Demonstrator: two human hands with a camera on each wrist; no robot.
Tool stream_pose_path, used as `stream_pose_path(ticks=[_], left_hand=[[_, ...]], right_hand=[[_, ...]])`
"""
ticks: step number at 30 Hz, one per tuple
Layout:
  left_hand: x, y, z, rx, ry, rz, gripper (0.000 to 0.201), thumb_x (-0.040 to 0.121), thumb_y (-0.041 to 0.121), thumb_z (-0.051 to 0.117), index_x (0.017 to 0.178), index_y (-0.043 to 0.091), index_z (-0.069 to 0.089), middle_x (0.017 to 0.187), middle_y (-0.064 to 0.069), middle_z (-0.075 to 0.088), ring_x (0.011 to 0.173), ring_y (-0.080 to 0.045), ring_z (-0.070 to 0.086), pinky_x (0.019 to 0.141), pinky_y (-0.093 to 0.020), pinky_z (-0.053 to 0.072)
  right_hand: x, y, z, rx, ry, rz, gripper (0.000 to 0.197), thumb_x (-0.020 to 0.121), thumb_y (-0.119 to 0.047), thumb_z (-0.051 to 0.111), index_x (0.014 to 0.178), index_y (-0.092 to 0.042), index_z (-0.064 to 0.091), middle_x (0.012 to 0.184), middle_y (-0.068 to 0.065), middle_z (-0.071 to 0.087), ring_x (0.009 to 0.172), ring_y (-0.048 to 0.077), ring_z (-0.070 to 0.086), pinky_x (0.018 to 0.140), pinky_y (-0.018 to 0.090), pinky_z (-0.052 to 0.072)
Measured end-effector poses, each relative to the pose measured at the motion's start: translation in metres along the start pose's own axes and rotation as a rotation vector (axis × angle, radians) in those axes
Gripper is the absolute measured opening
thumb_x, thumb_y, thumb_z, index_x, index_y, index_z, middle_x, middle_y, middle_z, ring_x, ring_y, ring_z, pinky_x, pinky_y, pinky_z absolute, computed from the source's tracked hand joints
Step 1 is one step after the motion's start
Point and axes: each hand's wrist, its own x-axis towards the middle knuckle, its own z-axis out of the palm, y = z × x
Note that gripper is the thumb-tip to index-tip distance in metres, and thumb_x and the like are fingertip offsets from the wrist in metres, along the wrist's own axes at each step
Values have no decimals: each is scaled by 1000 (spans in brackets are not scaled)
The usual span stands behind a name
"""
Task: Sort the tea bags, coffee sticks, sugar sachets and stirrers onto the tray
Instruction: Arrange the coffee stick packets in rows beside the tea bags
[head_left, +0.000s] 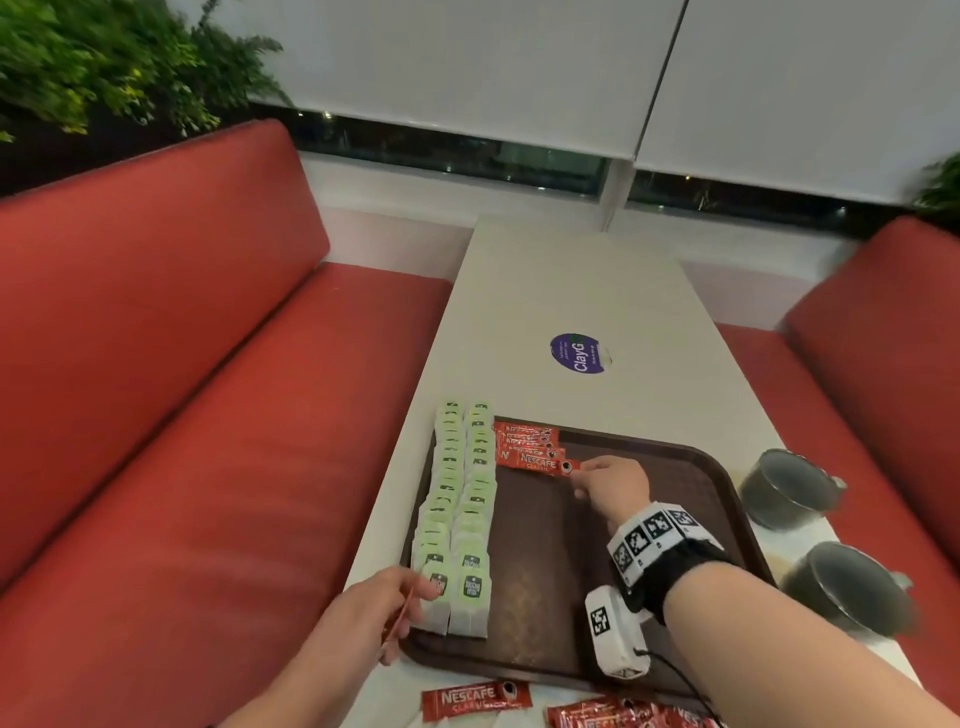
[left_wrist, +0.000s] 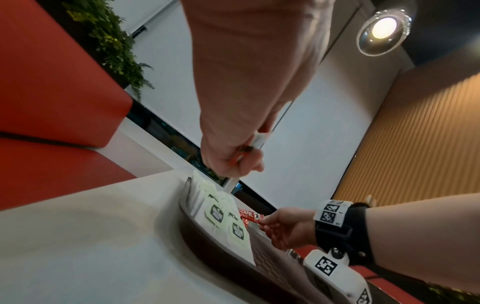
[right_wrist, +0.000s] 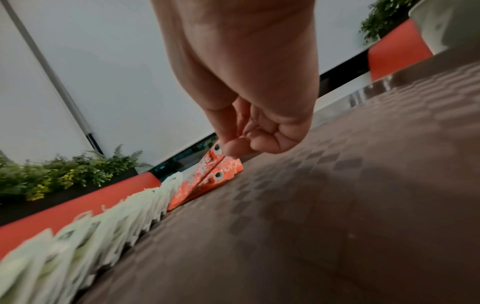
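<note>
A brown tray (head_left: 566, 660) lies on the white table. Two rows of green-and-white tea bags (head_left: 462, 499) overlap along its left side. Beside them, at the far end, several red coffee sticks (head_left: 524, 439) fan out. My right hand (head_left: 581, 470) pinches the right end of the nearest stick (head_left: 532, 461), low over the tray. In the right wrist view the fingertips (right_wrist: 237, 148) grip that stick (right_wrist: 207, 176) above another. My left hand (head_left: 415, 590) hovers at the tray's near left corner and holds a red coffee stick (head_left: 399, 618), seen in the fist (left_wrist: 237, 159).
More loose coffee sticks (head_left: 475, 700) lie on the table in front of the tray. Two dark cups (head_left: 789, 491) (head_left: 849, 590) stand to the tray's right. A purple sticker (head_left: 579, 353) marks the table beyond. Red benches (head_left: 208, 415) flank the table.
</note>
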Motion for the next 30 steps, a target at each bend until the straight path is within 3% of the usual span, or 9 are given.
stream_pose_path(ticks=[3, 6, 11, 15, 18, 20, 22, 25, 30], left_hand=[[10, -4, -5, 39, 63, 13, 45, 82, -10, 39, 54, 6, 69, 50, -7, 53, 41, -17, 38, 36, -19, 26], [14, -8, -8, 35, 92, 9, 45, 83, -11, 38, 58, 6, 71, 52, -6, 54, 46, -17, 40, 41, -21, 25], [11, -13, -9, 72, 34, 92, 36, 84, -2, 46, 69, 16, 73, 63, -6, 53, 63, -18, 42, 55, -29, 25], [-2, -7, -8, 49, -73, 164, 14, 72, 22, 62, 79, 20, 73, 73, -14, 62, 69, -21, 50, 69, -33, 34], [-7, -4, -7, 129, -91, 201, 25, 89, 5, 61, 81, 25, 74, 79, -6, 67, 71, -14, 59, 70, -29, 43], [-15, 2, -5, 145, -99, 213, 23, 93, 2, 55, 90, 19, 70, 82, -7, 65, 60, -9, 59, 57, -23, 46], [-23, 9, -2, 115, -117, 218, 16, 94, 3, 53, 101, 15, 63, 92, -12, 62, 54, -13, 59, 47, -25, 46], [-30, 17, 1, 106, -142, 239, 17, 94, 6, 54, 105, 19, 59, 92, -10, 60, 56, -15, 59, 46, -25, 46], [-37, 24, 6, 198, -154, 311, 14, 93, 11, 57, 102, 21, 62, 85, -6, 61, 57, -11, 56, 49, -22, 45]], right_hand=[[17, 0, 10, -28, -46, 31, 20, 78, 1, 71, 65, -11, 64, 60, 6, 63, 55, 17, 58, 75, 34, 52], [26, -2, 16, -180, -94, 5, 22, 82, -5, 69, 63, -14, 63, 60, 3, 63, 55, 15, 58, 68, 28, 49], [26, -13, 17, -552, -151, -57, 16, 88, -20, 62, 76, -11, 66, 65, 2, 64, 71, 18, 64, 83, 30, 52], [24, -15, 19, -677, -160, -86, 21, 89, -25, 58, 91, -8, 70, 92, 8, 73, 89, 22, 69, 85, 29, 52], [22, -15, 17, -676, -140, -93, 30, 90, -34, 60, 100, -8, 69, 99, 8, 72, 96, 22, 68, 89, 30, 51], [21, -14, 16, -660, -126, -91, 30, 89, -36, 62, 100, -8, 69, 99, 8, 72, 96, 21, 67, 90, 31, 50], [18, -14, 13, -594, -108, -97, 20, 87, -29, 64, 85, -10, 68, 90, 9, 73, 90, 22, 68, 88, 34, 51], [3, -13, 5, -387, -59, -140, 21, 87, -20, 63, 67, -14, 59, 71, 7, 68, 71, 20, 66, 79, 35, 53], [-69, -27, -12, -67, -187, -304, 19, 89, -20, 63, 74, -10, 65, 65, 2, 64, 56, 10, 57, 59, 23, 44]])
